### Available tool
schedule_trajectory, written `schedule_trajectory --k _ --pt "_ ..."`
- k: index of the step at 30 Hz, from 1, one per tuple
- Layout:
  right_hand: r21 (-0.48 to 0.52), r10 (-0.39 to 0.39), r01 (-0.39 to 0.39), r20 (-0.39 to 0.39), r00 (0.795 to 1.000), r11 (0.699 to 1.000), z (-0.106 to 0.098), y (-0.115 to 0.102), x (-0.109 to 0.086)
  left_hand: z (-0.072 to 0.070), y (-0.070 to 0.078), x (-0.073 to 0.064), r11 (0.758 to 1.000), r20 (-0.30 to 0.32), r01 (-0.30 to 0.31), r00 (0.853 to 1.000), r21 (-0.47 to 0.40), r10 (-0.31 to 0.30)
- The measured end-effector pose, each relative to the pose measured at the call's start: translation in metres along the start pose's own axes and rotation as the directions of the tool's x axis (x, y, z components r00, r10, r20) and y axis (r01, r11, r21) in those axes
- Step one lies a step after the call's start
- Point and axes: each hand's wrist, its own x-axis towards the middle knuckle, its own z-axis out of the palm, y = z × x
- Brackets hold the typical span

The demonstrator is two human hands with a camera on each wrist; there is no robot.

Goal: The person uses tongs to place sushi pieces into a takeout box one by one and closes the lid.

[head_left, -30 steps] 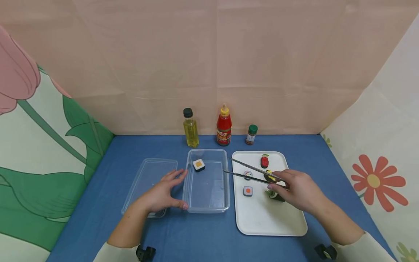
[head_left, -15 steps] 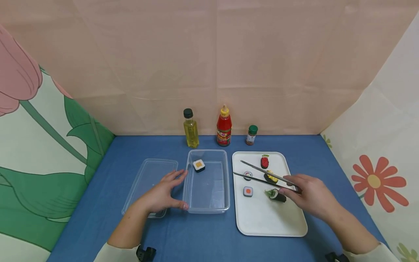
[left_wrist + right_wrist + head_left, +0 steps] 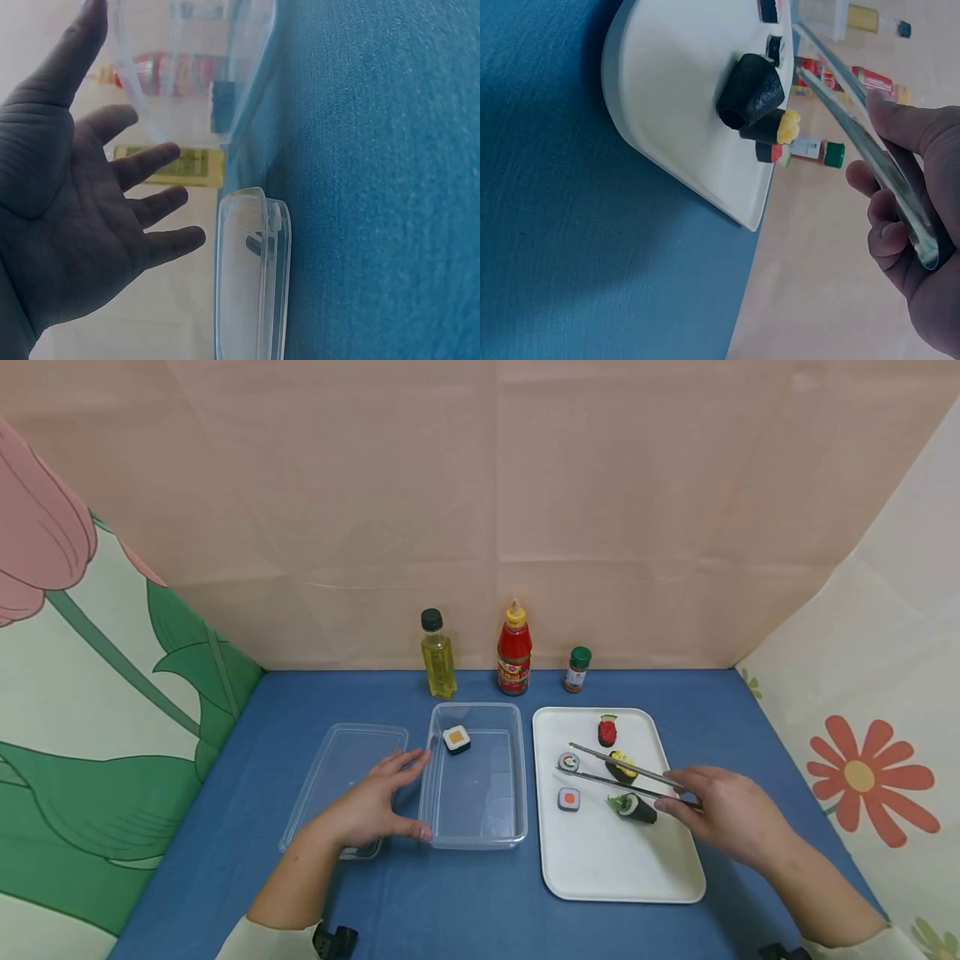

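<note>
My right hand [image 3: 738, 810] grips metal tongs [image 3: 889, 172] over the right part of a white tray [image 3: 622, 868]. The two tips stand apart, close to a small round sushi roll [image 3: 568, 762]; whether they touch it, I cannot tell. Around the tongs on the tray are a red-topped piece [image 3: 607, 731], a yellow-topped sushi [image 3: 622, 767], a dark cone-shaped hand roll [image 3: 636, 807] and an orange-centred sushi roll [image 3: 568, 799]. With fingers spread, my left hand [image 3: 375, 802] is at the left side of a clear plastic container [image 3: 480, 841], which holds one sushi roll [image 3: 456, 739].
A clear lid [image 3: 341, 752] lies left of the container, partly under the left hand. Behind stand an oil bottle [image 3: 438, 660], a red sauce bottle [image 3: 513, 652] and a small green-capped jar [image 3: 577, 670]. Blue cloth [image 3: 450, 910] covers the table.
My right hand has drawn back to the right with the tongs, whose tips moved from the container's right edge to the round roll on the tray. The left hand has stayed still.
</note>
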Motion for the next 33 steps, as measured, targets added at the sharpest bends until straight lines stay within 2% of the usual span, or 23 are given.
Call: schedule_trajectory --k 15,33 --pt "-0.051 -0.013 0.014 0.021 1.0 0.999 0.0029 0.0001 0.002 -0.0008 0.0013 -0.0005 1.0 0.013 0.011 1.0 -0.01 -0.011" --pt "-0.091 -0.071 0.069 -0.024 0.997 0.993 0.0007 0.0013 0.0022 -0.0013 0.0019 -0.0007 1.0 0.003 0.009 1.0 -0.002 -0.009"
